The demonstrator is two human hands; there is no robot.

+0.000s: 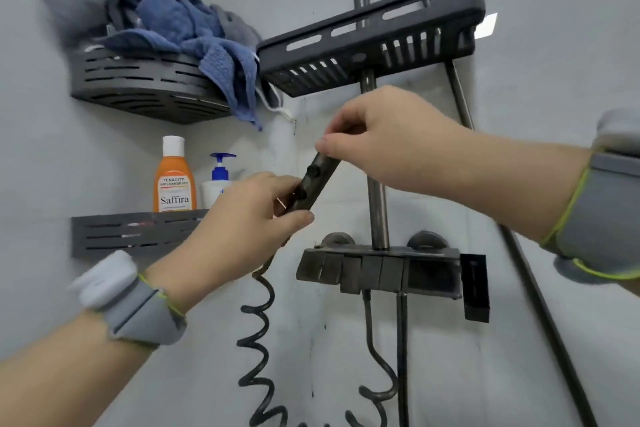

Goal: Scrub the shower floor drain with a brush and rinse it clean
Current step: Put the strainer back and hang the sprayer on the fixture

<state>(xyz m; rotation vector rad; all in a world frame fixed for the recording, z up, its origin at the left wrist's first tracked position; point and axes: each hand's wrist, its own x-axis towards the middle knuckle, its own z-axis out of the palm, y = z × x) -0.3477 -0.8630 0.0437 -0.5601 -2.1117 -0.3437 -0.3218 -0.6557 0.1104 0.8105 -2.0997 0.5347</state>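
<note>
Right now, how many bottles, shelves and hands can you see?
Bottles: 2, the orange bottle and the white pump bottle
Shelves: 3, upper corner shelf, lower corner shelf, rail shelf
Hands: 2, left hand, right hand
Total: 7

Two bare forearms, no sleeves. Left hand [242, 218] and right hand [388, 139] bare — no gloves, no rings seen. Left wristband [138, 315]: grey fabric cuff, thin yellow-green piping along the edges, dark seam line across it, a white padded block on its outer side. Right wristband [602, 215]: same grey fabric with yellow-green piping — a pale grey block on top, partly cut off at the right edge.
</note>
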